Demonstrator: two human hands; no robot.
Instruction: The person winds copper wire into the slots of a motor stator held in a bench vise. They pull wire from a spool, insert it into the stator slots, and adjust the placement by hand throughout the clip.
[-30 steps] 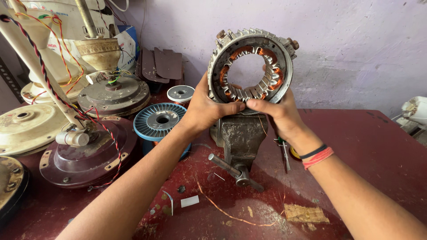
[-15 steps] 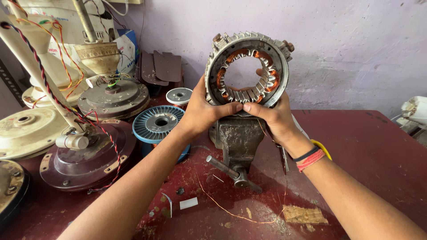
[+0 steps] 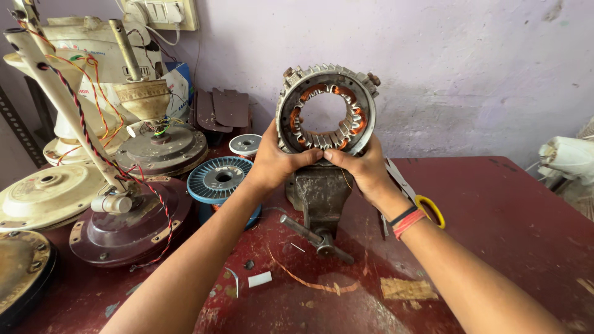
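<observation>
Left hand (image 3: 275, 164) and right hand (image 3: 365, 167) grip the stator ring (image 3: 326, 108) upright, bore facing the camera. The vise (image 3: 320, 195) sits just below them.

1. Bare red tabletop (image 3: 513, 204) was seen to the right of the bench vise (image 3: 318, 195); only scissors (image 3: 414, 195) lay there, just beside the right hand (image 3: 365, 170).
2. The left side was crowded: a blue wire spool (image 3: 219, 179) stood just beside the left hand (image 3: 275, 164), with fan motor housings (image 3: 127, 226) and a wired rod (image 3: 68, 105) beyond.
3. The stator ring (image 3: 326, 110) was held upright above the vise, with the wall (image 3: 470, 68) close behind.
4. The near tabletop was littered only with flat scraps and a vise handle (image 3: 312, 234).
</observation>
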